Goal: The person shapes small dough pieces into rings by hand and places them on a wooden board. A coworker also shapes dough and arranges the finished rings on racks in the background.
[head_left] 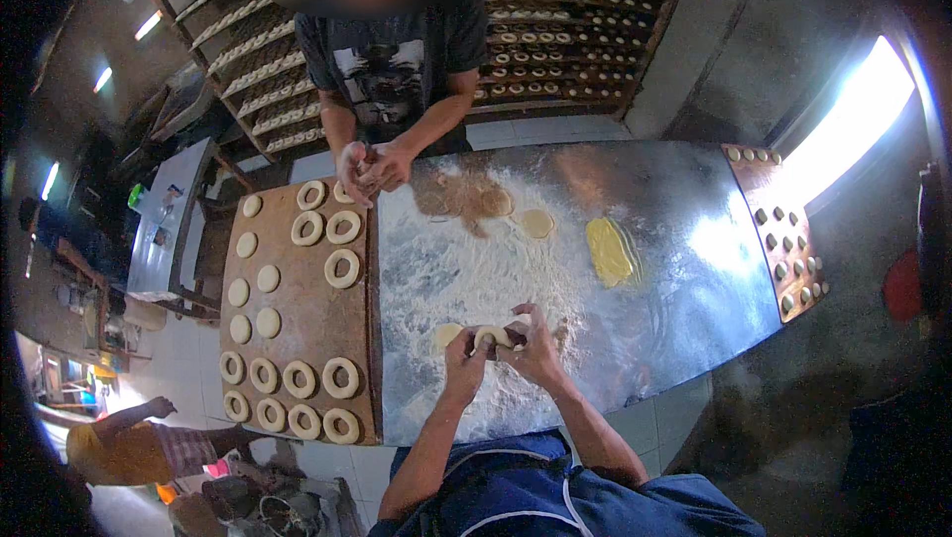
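Both hands [501,347] pinching soft dough ring [488,337], floury steel table [654,180]

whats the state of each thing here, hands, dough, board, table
left hand: closed on the dough piece
right hand: pinching the same dough piece
dough piece: held between both hands
wooden board: partly filled with dough rings and rounds
metal table: floured on its left part
yellow dough slab: lying flat, untouched

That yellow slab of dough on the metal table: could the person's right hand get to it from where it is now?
Probably yes. The yellow slab lies in the open on the metal table, up and to the right of the right hand, with only floured surface between. That hand is pinching a dough piece with the left hand.
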The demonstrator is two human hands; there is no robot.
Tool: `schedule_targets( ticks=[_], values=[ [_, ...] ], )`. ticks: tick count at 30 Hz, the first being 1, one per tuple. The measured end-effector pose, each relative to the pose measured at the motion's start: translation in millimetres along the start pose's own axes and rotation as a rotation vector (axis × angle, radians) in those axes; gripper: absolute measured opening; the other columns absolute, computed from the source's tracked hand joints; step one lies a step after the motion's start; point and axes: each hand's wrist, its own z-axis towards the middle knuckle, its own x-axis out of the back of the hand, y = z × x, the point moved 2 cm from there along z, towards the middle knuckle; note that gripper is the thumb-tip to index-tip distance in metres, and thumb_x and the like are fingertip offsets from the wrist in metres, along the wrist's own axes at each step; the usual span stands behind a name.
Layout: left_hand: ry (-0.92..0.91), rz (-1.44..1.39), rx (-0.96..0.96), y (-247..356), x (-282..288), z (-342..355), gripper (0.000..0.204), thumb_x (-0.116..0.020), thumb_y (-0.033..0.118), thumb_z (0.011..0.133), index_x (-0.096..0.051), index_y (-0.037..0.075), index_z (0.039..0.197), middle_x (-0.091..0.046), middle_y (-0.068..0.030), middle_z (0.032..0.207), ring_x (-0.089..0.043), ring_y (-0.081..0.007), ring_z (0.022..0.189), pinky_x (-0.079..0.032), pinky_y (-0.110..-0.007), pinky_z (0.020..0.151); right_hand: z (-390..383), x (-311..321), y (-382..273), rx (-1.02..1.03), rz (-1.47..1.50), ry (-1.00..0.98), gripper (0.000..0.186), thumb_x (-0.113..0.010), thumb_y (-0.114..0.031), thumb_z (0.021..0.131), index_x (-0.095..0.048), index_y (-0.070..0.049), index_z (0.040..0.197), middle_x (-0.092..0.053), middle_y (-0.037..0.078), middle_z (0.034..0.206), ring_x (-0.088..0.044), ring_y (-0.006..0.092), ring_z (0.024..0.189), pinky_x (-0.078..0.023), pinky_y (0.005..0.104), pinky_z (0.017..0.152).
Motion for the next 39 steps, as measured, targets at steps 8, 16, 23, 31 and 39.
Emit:
schedule_targets(
  ticks=[8, 16, 23, 31, 39],
  values=[
    [-0.331, -0.272, -0.039, 16, -8, -12, 0.047, -0.066, 0.003, 0.089, -0.046, 0.012, 0.13, -0.061, -0.0036, 0.106, -0.063, -0.0184, 0.094, -0.053, -0.029, 0.078, 27, 7, 68, -0.254, 0.341, -0.303, 0.029, -0.055, -0.015, 0.091, -0.056, -0.005, 0.118, -0.065, 0.015, 0.102, -0.061, 0.021, 0.098, -0.048, 0.036, 0.088],
    [0.092, 0.053, -0.204, 10, 8, 8, 0.024, -0.047, 0.031, 0.096, -0.042, 0.009, 0.106, -0.051, -0.0068, 0.079, -0.06, -0.0248, 0.075, -0.048, -0.04, 0.065, 8, -16, 27, -0.339, 0.318, -0.139, 0.062, -0.039, -0.053, 0.101, -0.065, 0.002, 0.085, -0.058, 0.005, 0.07, -0.056, 0.0194, 0.068, -0.044, 0.0388, 0.064],
    [0.139, -0.29, -0.134, -8, 29, 12, 0.037, -0.045, 0.037, 0.097, -0.047, 0.004, 0.079, -0.053, -0.0125, 0.075, -0.057, -0.0232, 0.068, -0.045, -0.036, 0.06, -5, -62, -21, -0.154, -0.018, 0.101, 0.073, -0.039, -0.058, 0.1, -0.067, 0.008, 0.083, -0.067, 0.013, 0.074, -0.059, 0.0195, 0.068, -0.048, 0.0371, 0.065],
    [0.108, -0.586, -0.055, -36, 61, 21, 0.043, -0.047, 0.048, 0.097, -0.061, 0.008, 0.092, -0.064, -0.0009, 0.087, -0.059, -0.015, 0.072, -0.05, -0.031, 0.063, -4, -96, 59, 0.144, -0.129, 0.142, 0.074, -0.04, -0.062, 0.098, -0.07, 0.005, 0.095, -0.069, 0.016, 0.078, -0.064, 0.0214, 0.074, -0.051, 0.0391, 0.065],
    [0.091, -0.231, -0.148, 11, 76, 3, 0.039, -0.046, 0.038, 0.1, -0.058, 0.004, 0.088, -0.064, -0.0064, 0.078, -0.064, -0.0193, 0.068, -0.052, -0.033, 0.06, -15, -107, 63, 0.547, -0.573, 0.024, 0.039, -0.062, -0.009, 0.09, -0.054, 0.0, 0.127, -0.062, 0.023, 0.094, -0.058, 0.0395, 0.081, -0.047, 0.0477, 0.068]
  ],
)
